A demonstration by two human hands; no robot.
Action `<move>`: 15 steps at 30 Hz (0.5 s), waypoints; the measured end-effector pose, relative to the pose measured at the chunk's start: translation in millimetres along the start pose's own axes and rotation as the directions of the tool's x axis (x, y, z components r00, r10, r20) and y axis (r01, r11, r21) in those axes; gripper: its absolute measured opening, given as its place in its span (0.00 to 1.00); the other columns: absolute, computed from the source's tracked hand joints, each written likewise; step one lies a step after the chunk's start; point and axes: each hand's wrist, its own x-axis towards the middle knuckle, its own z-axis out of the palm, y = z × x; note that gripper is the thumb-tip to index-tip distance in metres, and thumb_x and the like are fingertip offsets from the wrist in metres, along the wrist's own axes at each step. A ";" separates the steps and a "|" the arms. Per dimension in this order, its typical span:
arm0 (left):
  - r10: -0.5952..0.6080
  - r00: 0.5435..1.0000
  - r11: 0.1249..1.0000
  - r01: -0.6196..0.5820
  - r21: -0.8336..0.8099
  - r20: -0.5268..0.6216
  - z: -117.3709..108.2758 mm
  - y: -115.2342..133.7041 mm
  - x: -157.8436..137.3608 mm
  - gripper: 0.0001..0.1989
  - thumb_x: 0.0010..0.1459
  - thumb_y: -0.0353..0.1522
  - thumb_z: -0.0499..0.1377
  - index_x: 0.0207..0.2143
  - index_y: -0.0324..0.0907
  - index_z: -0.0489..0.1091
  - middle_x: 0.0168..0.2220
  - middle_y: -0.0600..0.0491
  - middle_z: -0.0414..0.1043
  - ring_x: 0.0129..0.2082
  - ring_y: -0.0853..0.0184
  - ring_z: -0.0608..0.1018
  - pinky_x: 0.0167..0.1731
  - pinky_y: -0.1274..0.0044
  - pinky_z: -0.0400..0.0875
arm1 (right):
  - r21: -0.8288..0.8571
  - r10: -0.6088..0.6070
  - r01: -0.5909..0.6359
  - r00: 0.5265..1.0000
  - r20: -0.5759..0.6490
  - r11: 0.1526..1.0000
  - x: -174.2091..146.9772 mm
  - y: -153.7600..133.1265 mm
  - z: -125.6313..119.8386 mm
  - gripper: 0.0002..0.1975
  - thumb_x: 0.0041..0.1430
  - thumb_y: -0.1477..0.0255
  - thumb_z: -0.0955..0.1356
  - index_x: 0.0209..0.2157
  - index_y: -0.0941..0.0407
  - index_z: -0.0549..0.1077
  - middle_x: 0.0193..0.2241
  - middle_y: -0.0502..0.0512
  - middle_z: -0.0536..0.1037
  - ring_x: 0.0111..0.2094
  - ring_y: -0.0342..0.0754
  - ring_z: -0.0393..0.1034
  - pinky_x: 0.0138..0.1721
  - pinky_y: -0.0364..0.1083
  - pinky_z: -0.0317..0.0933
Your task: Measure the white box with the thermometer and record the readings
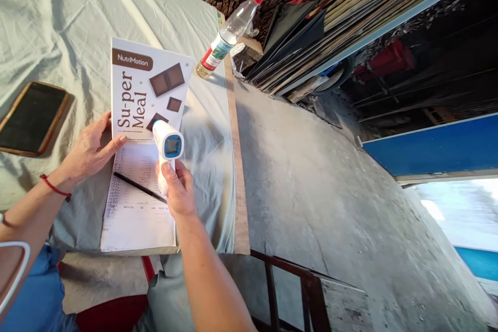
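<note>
The right hand [178, 187] has its fingers clamped around the infrared thermometer [167, 151], already raised and aimed just above the printed sheet [136, 166], which the left hand [91, 148] pins with flat, slightly spread fingers, while the pen [138, 187] lies unused between both hands.

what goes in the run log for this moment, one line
right hand: grips thermometer | left hand: flat on Su-per Meal box edge | pen: on printed sheet | phone: far left

White-and-blue thermometer [166, 148], brown-and-white box [150, 88]
</note>
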 end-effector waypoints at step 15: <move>0.081 0.996 0.990 -0.078 -0.118 0.023 4.0 -7.4 0.7 0.29 0.66 0.54 0.53 0.60 0.47 0.63 0.54 0.46 0.71 0.54 0.48 0.73 0.57 0.54 0.67 | 0.165 0.057 -0.052 0.998 -0.027 0.985 -2.7 -6.1 9.5 0.21 0.52 0.50 0.72 0.28 0.54 0.69 0.23 0.46 0.65 0.26 0.43 0.59 0.29 0.42 0.58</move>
